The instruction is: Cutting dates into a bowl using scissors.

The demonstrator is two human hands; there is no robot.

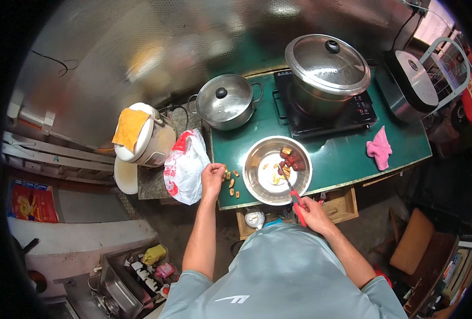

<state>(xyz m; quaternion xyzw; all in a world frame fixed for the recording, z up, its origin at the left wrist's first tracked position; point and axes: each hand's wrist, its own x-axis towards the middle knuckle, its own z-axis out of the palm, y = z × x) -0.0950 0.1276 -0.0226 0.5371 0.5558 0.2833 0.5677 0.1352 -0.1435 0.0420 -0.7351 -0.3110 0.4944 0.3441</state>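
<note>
Right hand (314,214) has its fingers wrapped round a red tool (298,206), tip poking forward into the bowl (254,179) by some dark red bits (296,161). Left hand (211,179) has fingers pinched narrow beside brown pieces (231,183) on the worktop (338,169); can't tell if they're gripping one.

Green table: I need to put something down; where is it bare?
Widest bare patch: between the steel bowl and the pink cloth, in front of the black cooktop. Smaller: between the smaller lidded pot and the bowl. Crowded: near the left front corner, with brown pieces and the left hand; the cooktop, under the big pot.
</note>
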